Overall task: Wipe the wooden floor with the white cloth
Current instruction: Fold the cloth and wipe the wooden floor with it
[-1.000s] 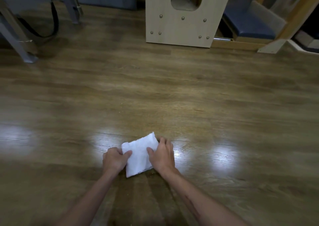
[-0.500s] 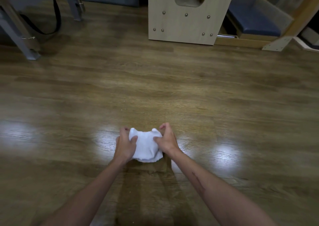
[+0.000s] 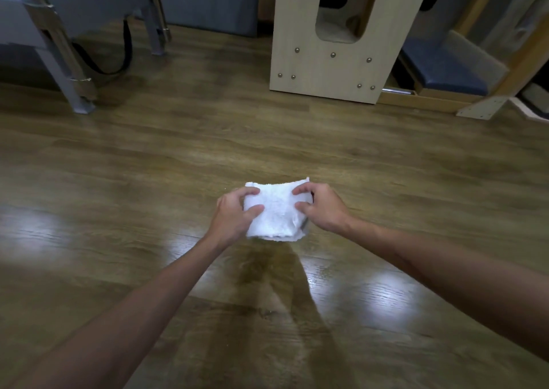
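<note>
A folded white cloth [image 3: 277,210] is held between both hands over the wooden floor [image 3: 148,165], near the middle of the view. My left hand [image 3: 234,214] grips its left edge, thumb on top and fingers curled round the side. My right hand [image 3: 319,210] pinches the right edge the same way. The cloth looks lifted slightly off the floor, with a shadow below it. Both bare forearms reach in from the bottom of the frame.
A light wooden panel with metal studs [image 3: 329,49] stands on the floor ahead. Grey metal legs [image 3: 74,85] and a black strap [image 3: 118,58] are at the far left. A wooden frame with a blue cushion [image 3: 439,70] sits at the far right.
The cloth lay flat on the floor under both hands a second ago. Both hands have gathered it, folded it and lifted it forward, farther from my body.
</note>
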